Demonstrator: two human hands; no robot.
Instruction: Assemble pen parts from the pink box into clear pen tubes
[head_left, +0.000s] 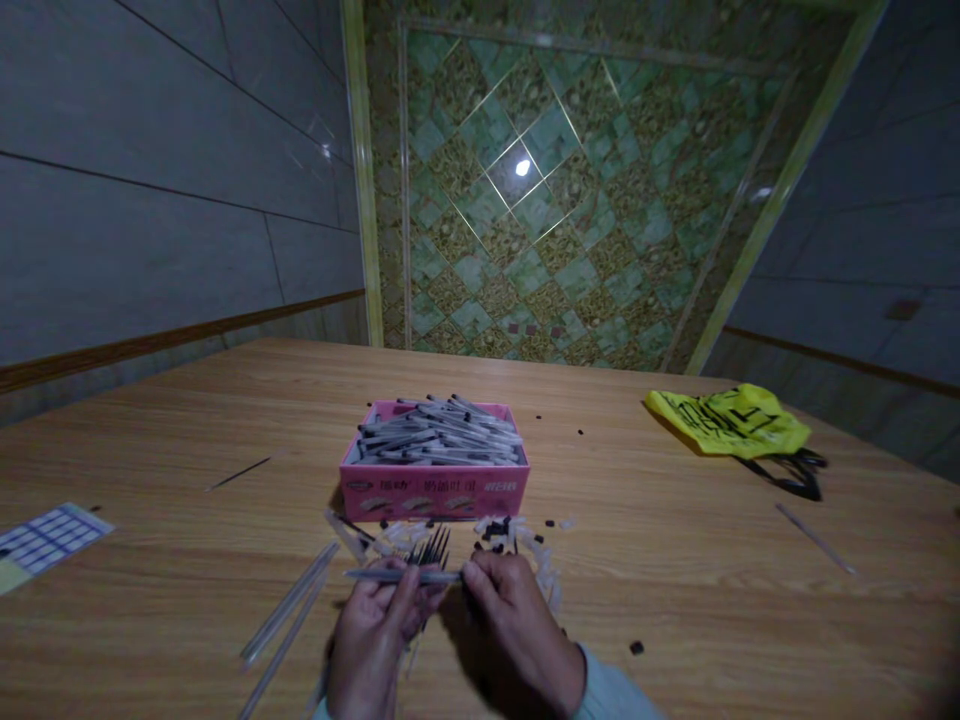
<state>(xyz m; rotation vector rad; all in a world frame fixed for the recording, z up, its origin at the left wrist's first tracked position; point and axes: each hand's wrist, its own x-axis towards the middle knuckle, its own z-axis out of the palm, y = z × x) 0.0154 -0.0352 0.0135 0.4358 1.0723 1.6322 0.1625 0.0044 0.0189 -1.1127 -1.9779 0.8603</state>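
Note:
My left hand (382, 630) is closed round a pen (397, 576) with a clear barrel, which lies level across its fingers. Thumb and fingers of my right hand (510, 610) pinch the pen's right end, hiding that tip. Several thin dark sticks (433, 548), like pen refills, fan out just above my left fingers; whether that hand grips them I cannot tell. Straight ahead stands a pink box (435, 493) heaped with pens (442, 432). Small clear pieces (551, 580) and black pieces (496, 530) lie scattered between the box and my hands.
Clear tubes (289, 605) lie left of my left hand. Farther left are a thin dark stick (238, 474) and a checked cloth or paper (56, 540). On the right are a yellow bag (731, 420) with black straps (795, 478) and a single tube (814, 538).

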